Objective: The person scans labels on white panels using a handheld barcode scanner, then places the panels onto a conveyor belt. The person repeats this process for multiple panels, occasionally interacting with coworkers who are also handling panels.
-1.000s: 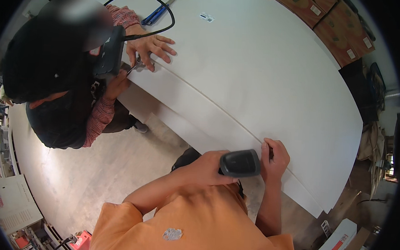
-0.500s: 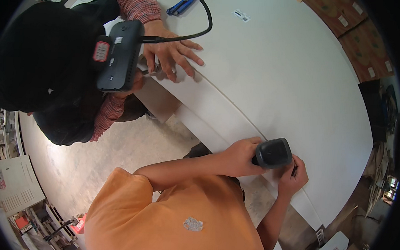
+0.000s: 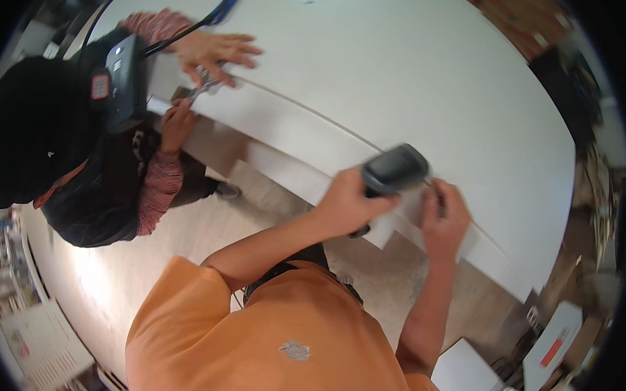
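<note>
My left hand [image 3: 352, 205] is closed round the handle of a dark grey pistol-grip tool [image 3: 395, 168]. Its rounded head faces up, so its exact kind does not show. Just to its right, my right hand [image 3: 446, 214] is closed, with thumb and fingers bent together around a small dark piece [image 3: 441, 203] that is mostly hidden. Both hands are over the near edge of a large white board [image 3: 440, 110], where a narrow white strip [image 3: 288, 133] runs along the side.
At left, a person in a black cap [image 3: 38, 121] leans over the board. One of that person's hands [image 3: 218, 52] is spread there, near a silver metal tool [image 3: 205, 81]. Beyond lies a blue-handled cutter [image 3: 225, 7]. Boxes [image 3: 553, 346] stand at lower right.
The view has shifted. The grey tool's head has tilted over and moved up and left with my left hand. My right hand has risen. The other person's silver tool shows more clearly.
</note>
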The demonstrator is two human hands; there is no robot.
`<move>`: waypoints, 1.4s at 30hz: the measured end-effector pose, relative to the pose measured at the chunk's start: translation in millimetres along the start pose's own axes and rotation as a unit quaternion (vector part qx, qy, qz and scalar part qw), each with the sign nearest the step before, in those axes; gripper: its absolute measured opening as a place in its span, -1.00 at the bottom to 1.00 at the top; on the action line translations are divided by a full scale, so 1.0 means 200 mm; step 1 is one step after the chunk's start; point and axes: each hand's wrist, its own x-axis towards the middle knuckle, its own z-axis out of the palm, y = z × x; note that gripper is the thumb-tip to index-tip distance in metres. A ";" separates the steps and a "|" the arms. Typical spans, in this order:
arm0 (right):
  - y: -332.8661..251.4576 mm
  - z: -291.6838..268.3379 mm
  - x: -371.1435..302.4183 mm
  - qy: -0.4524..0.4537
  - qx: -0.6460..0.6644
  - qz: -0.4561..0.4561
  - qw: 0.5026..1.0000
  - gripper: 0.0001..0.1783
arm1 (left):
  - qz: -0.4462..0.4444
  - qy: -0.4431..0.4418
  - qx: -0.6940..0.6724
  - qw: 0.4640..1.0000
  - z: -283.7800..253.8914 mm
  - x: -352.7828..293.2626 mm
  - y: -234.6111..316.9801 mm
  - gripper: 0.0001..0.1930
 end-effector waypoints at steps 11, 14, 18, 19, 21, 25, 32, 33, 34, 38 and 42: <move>0.16 -0.53 -2.06 -0.059 -0.011 0.231 0.971 -0.73 | -0.054 -0.118 -0.009 0.992 0.79 -1.00 -0.33 -0.67; 0.18 -0.74 -2.59 -0.034 -0.057 0.363 0.929 -0.67 | -0.191 -0.280 0.074 0.938 1.26 -1.23 -0.36 -0.68; 0.15 -1.04 -3.15 0.100 -0.034 0.578 0.809 -0.59 | -0.165 -0.533 0.010 0.830 1.89 -1.50 -0.30 -0.71; 0.14 -1.09 -3.26 0.152 -0.032 0.600 0.785 -0.58 | -0.143 -0.583 0.030 0.799 2.03 -1.56 -0.28 -0.73; 0.12 -1.15 -3.45 0.200 -0.086 0.641 0.736 -0.57 | -0.128 -0.638 0.012 0.759 2.27 -1.68 -0.26 -0.77; 0.16 -1.16 -3.69 0.214 -0.128 0.697 0.672 -0.56 | -0.171 -0.702 -0.001 0.691 2.70 -1.84 -0.33 -0.80; 0.51 -1.40 -3.90 0.143 -0.026 0.769 0.623 -0.50 | -0.320 -0.762 0.081 0.557 3.41 -1.91 -0.55 -0.65; 0.60 -1.49 -3.91 0.131 -0.025 0.767 0.628 -0.50 | -0.318 -0.769 0.060 0.551 3.52 -1.89 -0.55 -0.67; 0.68 -1.60 -3.92 0.113 -0.027 0.771 0.626 -0.51 | -0.315 -0.774 0.050 0.547 3.64 -1.88 -0.55 -0.70; 1.05 -2.13 -3.94 0.096 -0.075 0.737 0.665 -0.51 | -0.305 -0.774 0.012 0.554 4.11 -1.80 -0.52 -0.69; 1.38 -2.67 -3.95 0.224 -0.100 0.668 0.703 -0.60 | -0.280 -0.753 0.035 0.595 4.50 -1.71 -0.51 -0.70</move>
